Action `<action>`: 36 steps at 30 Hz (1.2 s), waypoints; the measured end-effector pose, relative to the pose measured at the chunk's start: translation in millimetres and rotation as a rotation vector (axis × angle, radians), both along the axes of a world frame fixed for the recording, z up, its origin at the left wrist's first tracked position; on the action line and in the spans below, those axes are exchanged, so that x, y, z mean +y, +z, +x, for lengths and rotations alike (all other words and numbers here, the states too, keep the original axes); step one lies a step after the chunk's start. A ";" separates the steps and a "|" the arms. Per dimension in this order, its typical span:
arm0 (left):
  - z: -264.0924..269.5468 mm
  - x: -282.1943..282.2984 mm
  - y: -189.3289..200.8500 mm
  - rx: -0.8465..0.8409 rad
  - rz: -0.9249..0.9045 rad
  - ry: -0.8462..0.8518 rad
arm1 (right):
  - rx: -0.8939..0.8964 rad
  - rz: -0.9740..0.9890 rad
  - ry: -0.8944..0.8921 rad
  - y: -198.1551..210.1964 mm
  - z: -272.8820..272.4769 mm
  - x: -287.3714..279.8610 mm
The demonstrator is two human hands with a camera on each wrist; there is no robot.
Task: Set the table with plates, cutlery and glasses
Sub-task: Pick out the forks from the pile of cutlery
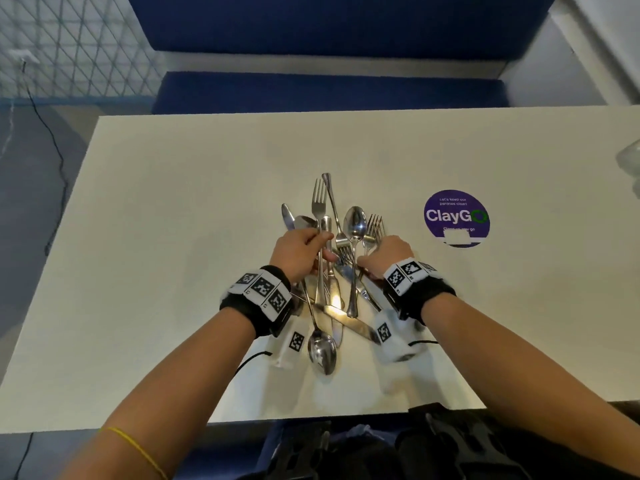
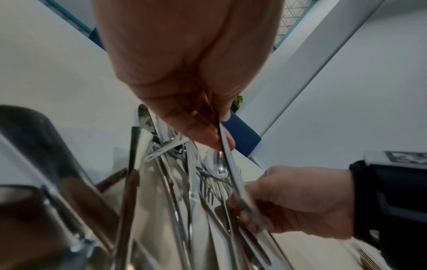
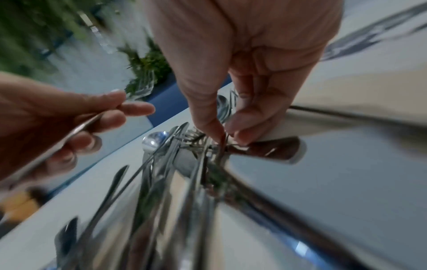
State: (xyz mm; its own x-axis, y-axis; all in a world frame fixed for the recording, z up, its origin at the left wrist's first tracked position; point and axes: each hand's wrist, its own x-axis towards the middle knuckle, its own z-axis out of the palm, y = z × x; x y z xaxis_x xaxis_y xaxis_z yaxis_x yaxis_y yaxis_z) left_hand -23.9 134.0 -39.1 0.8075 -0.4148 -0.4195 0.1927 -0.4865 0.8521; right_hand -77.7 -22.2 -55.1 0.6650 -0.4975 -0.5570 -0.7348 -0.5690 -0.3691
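A heap of steel cutlery (image 1: pixel 346 271) with forks, spoons and knives lies crossed on the middle of the white table (image 1: pixel 173 202). My left hand (image 1: pixel 320 240) grips the handle of a fork (image 1: pixel 319 199) whose tines point away from me. In the left wrist view the left hand (image 2: pixel 221 144) pinches this slim handle between thumb and fingers. My right hand (image 1: pixel 367 259) reaches into the right side of the heap, beside a spoon (image 1: pixel 355 221) and another fork (image 1: pixel 373 226). Seen from the right wrist, the right hand (image 3: pixel 227 139) pinches a thin piece of cutlery; which piece is unclear.
A round purple sticker (image 1: pixel 456 218) is stuck to the table right of the heap. Something of clear glass (image 1: pixel 630 164) shows at the far right edge. A blue bench (image 1: pixel 329 93) runs behind the table. I see no plates.
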 end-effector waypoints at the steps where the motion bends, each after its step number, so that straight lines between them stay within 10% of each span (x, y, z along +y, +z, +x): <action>1: 1.1 1.0 -0.4 -0.012 0.005 -0.021 | 0.004 0.022 -0.045 1.1 -0.8 1.6; 11: 3.3 2.1 -5.1 -0.005 0.032 -0.141 | -0.037 0.179 -0.220 0.7 -13.5 4.1; 26: -2.5 -12.4 -4.1 0.116 -0.078 0.061 | -0.660 0.193 -0.267 31.6 10.2 3.7; 31: -10.6 -32.9 8.5 0.111 -0.149 0.109 | -0.581 0.485 -0.181 36.2 15.1 21.3; 36: -19.4 -45.2 4.7 0.209 -0.197 0.168 | -0.570 0.376 -0.109 35.8 6.5 12.2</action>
State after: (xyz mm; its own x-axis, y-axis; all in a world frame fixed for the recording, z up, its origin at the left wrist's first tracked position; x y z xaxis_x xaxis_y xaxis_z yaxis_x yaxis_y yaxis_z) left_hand -43.3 88.8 -34.5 0.7762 -0.3732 -0.5081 0.4368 -0.2627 0.8603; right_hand -71.2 -10.0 -19.3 0.8624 -0.4197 -0.2831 -0.4131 -0.2604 -0.8727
